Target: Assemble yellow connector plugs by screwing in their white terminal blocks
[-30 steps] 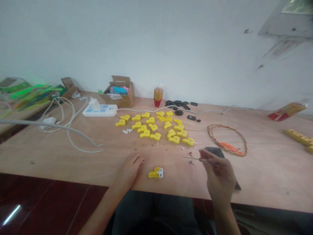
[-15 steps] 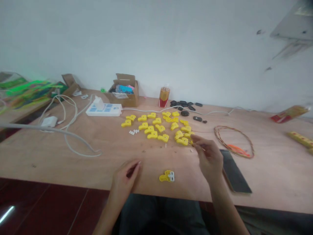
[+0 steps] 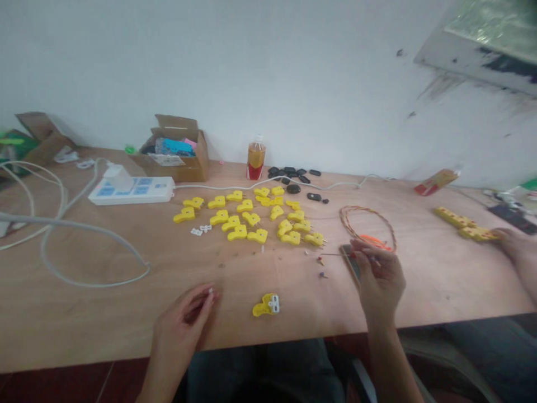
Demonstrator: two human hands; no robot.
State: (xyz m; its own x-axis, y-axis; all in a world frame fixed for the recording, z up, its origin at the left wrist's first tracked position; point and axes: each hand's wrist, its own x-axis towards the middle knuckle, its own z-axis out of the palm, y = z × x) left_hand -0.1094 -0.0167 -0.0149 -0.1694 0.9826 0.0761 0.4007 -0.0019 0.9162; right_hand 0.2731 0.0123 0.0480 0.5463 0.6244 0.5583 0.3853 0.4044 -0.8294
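Observation:
My left hand rests near the table's front edge, thumb and finger pinched on a small white piece. In my right hand is a thin screwdriver, its shaft pointing left above the table and its grip mostly hidden by my fingers. Between my hands lies an opened yellow plug shell with a white insert at its right end. Several yellow plugs are spread beyond it. Two small pieces, one red-topped and one purplish, sit left of my right hand.
A phone lies partly behind my right hand, near a coiled wire. Farther back are a power strip, cardboard box, bottle and black parts. Another person's hand touches a yellow row at right.
The view has turned right. My right hand has come away from the yellow plugs, and a screwdriver now shows in it. My left hand stays near the front edge; the white piece is now visible.

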